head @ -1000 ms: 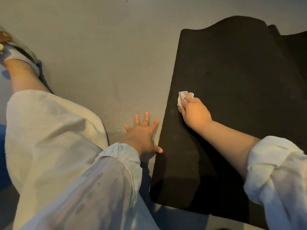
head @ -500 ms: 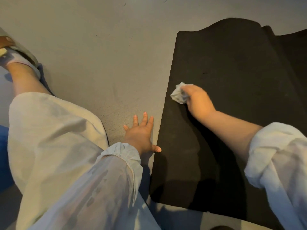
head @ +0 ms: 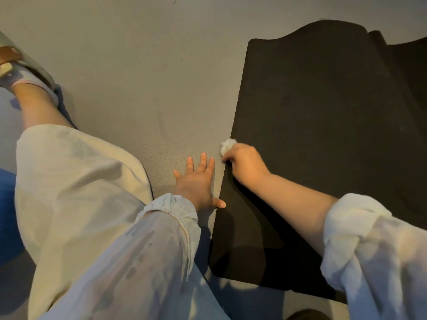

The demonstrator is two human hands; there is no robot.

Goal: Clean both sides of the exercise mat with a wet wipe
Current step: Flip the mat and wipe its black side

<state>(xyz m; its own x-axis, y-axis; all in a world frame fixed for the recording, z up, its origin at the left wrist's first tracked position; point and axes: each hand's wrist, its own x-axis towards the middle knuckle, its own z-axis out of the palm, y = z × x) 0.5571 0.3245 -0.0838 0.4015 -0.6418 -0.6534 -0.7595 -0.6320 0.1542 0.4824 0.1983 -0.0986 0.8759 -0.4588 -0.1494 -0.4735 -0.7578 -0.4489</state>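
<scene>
Right hand (head: 245,163) with wet wipe (head: 227,145) slid from mat (head: 323,135) interior to left edge.

A grey floor (head: 143,65) fills the far and middle of the scene, finely speckled and marked with a few faint scuffs. At the far left a foot wears a sandal (head: 25,65) with a brown strap. A cream trouser leg (head: 69,181) runs from it toward the near left. Blue fabric (head: 7,215) shows at the left edge.

Black mat (head: 323,146); white wipe (head: 227,145); grey floor (head: 138,65).
</scene>
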